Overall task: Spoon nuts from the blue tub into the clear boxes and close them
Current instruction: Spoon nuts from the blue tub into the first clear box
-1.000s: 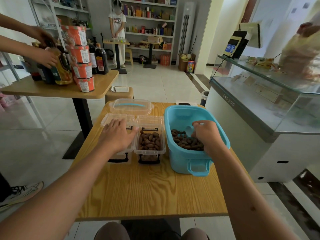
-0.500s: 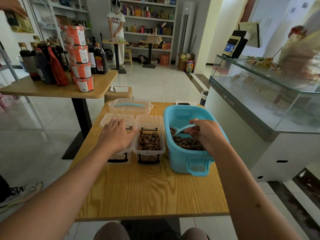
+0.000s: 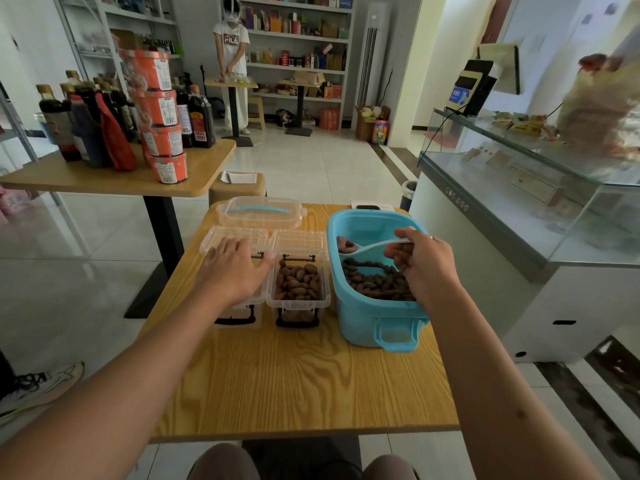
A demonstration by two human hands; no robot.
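At frame centre, the right hand (image 3: pixel 424 263) pinched a pale spoon (image 3: pixel 367 246) holding a few nuts above the blue tub (image 3: pixel 367 317). The left hand (image 3: pixel 232 268) lay flat, fingers spread, on the left clear box (image 3: pixel 239 237). Just beside it, the right clear box (image 3: pixel 298 289) sat open, full of nuts.

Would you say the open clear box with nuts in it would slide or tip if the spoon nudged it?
The nut box is thin clear plastic, so probably light and apt to slide on the smooth table. Its low, wide shape and the nuts filling it suggest tipping is unlikely. Its open lid looks flimsy and may flex.
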